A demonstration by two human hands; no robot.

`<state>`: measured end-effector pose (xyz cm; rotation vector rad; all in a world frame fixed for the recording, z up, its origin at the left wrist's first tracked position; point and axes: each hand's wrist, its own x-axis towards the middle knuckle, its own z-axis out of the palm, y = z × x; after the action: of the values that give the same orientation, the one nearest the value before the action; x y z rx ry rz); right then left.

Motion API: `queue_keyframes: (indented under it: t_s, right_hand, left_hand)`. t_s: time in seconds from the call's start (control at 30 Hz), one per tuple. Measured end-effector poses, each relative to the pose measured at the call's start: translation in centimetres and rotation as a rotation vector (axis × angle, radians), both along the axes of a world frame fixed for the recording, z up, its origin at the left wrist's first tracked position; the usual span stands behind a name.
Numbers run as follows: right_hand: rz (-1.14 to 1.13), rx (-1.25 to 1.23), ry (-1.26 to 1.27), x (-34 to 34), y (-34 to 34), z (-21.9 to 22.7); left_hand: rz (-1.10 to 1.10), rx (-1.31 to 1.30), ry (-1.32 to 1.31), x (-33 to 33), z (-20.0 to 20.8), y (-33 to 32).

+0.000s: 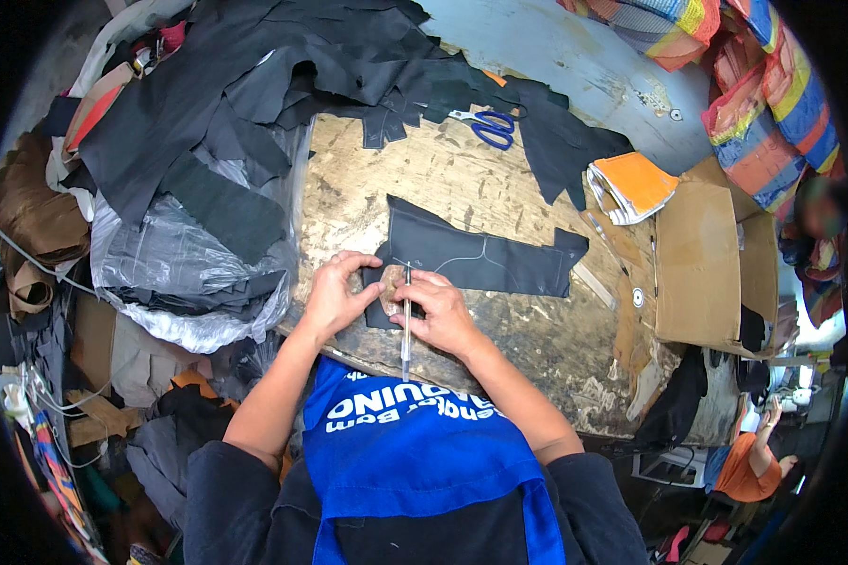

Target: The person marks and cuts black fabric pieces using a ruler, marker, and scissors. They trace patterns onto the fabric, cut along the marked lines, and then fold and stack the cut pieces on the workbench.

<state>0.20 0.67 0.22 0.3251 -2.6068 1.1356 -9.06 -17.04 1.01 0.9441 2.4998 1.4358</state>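
A black leather-like piece (513, 266) with pale curved lines on it lies on the worn wooden board in front of me. On its left end rests a small brownish flat template (392, 288). My left hand (337, 294) lies at that end, thumb and forefinger apart, their tips pressing by the template's left edge. My right hand (440, 313) is closed around a slim silver-and-white pen (406, 341), held with its tip at the template's right side. The right fingers partly hide the template and the black piece.
Blue-handled scissors (493, 129) lie at the board's far side beside black scraps (383, 125). A large heap of black material (254, 75) covers the far left. At right stand an orange-and-white folded cloth (636, 186) and a cardboard box (697, 264). Another person (752, 466) is at far right.
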Motion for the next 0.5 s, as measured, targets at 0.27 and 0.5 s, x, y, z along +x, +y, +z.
queue_keyframes:
  t_s: [0.27, 0.5]
  right_hand:
    - [0.028, -0.094, -0.015, 0.1, 0.7, -0.1]
    - [0.045, -0.033, -0.044, 0.1, 0.3, 0.0]
  left_hand:
    - [-0.036, 0.124, -0.834, -0.7, 1.9, -1.2]
    - [0.047, -0.369, 0.051, 1.5, 2.0, -1.8]
